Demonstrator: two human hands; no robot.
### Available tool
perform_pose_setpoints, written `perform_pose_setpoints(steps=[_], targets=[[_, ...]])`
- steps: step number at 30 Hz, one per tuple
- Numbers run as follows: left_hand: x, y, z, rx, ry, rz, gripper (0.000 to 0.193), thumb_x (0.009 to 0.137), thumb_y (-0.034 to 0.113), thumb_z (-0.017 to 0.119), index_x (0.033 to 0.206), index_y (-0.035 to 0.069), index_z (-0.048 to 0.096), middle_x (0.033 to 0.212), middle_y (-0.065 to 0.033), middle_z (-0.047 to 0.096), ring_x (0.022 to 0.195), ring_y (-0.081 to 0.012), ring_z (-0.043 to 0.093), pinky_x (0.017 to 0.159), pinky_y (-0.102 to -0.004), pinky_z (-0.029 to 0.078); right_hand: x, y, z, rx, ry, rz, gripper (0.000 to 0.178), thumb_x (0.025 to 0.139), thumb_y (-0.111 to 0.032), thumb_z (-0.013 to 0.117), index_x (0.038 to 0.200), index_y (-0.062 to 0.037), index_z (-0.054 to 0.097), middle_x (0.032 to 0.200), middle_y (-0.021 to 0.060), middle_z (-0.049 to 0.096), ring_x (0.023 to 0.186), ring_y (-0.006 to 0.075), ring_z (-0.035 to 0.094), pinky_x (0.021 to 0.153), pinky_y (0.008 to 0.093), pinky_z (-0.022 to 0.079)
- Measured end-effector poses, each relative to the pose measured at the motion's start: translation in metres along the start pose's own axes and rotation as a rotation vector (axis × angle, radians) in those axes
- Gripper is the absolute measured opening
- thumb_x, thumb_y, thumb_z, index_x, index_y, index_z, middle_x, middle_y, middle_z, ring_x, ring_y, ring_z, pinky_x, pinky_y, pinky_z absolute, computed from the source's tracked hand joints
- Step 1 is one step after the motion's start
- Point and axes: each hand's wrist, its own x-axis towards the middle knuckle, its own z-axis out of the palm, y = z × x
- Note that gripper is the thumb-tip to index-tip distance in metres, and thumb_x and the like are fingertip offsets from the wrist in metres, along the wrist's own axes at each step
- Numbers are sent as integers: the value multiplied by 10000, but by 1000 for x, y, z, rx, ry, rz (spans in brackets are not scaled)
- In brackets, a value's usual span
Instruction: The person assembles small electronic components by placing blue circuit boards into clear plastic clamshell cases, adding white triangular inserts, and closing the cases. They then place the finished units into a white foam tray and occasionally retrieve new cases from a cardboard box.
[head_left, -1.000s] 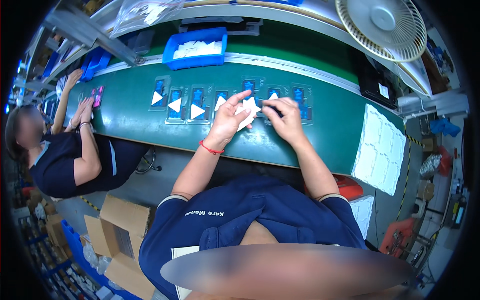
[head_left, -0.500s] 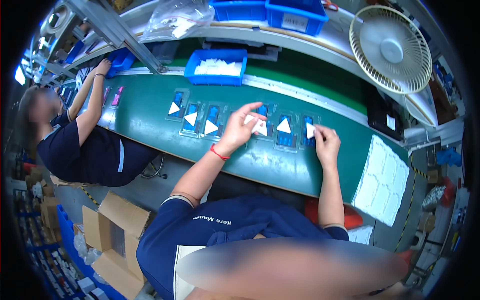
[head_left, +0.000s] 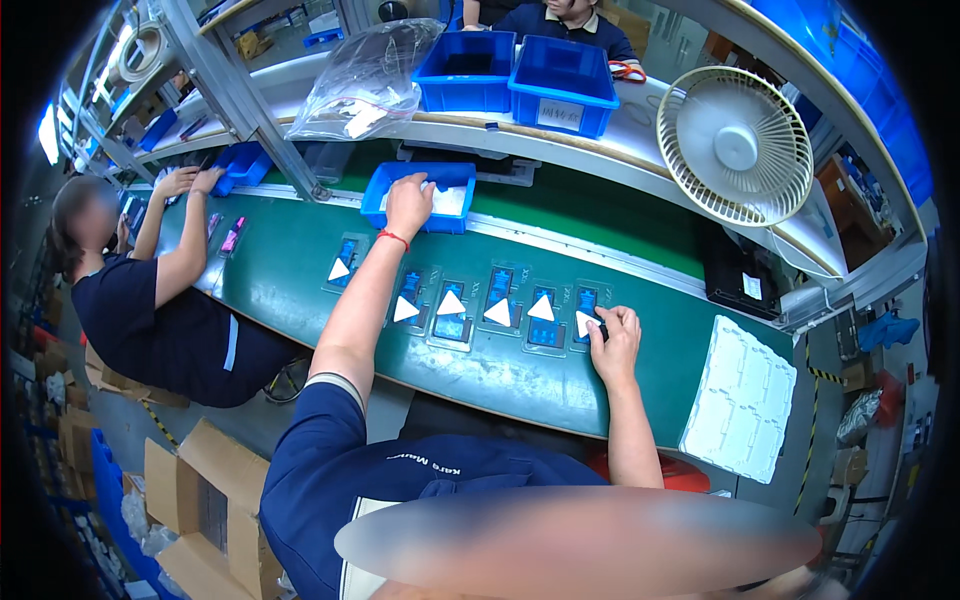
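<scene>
My left hand (head_left: 408, 205) reaches into a small blue bin (head_left: 374, 212) of white pieces (head_left: 449, 201). Its fingertips dip among them, so what they grip is hidden. To the right, my right hand (head_left: 616, 345) has thumb and fingers closed at the edge of a white triangular piece (head_left: 586, 323), which rests over the rightmost clear plastic pack (head_left: 587, 297) with blue contents. Several similar packs, among them one in the middle (head_left: 452, 327), form a row leftward. Each bears a white triangle, such as the leftmost triangle (head_left: 338, 269).
A white moulded tray (head_left: 740, 400) lies at the green table's right end. Behind stand a fan (head_left: 735, 150), two larger blue bins (head_left: 563, 85) and a plastic bag (head_left: 365, 80) on a shelf. At left a co-worker (head_left: 150, 300) works; an open carton (head_left: 215, 500) sits below.
My left hand has moved from above the middle packs to the bin at the back. My right hand stays at the rightmost pack, its triangle now lower. The whole view has shifted.
</scene>
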Motion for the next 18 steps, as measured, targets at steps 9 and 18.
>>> perform_pose_setpoints(steps=[9, 18], targets=[[-10, 50, -32, -132, 357, 479, 203, 790, 98, 711, 973, 20, 677, 991, -147, 675, 999, -340, 604, 900, -438, 462, 1, -1, 3, -39, -3, 5, 280, 785, -166, 742, 1037, -61, 684, 1007, 122, 544, 980, 301, 524, 857, 409, 408], [-96, 139, -62, -257, 58, 629, 272, 790, 239, 724, 976, 46, 675, 1087, -128, 636, 1150, -328, 545, 993, -461, 408, 3, -7, 1, -60, -32, -32, 450, 773, -243, 767, 1157, -46, 638, 1102, 173, 532, 1048, 347, 499, 919, 448, 405]])
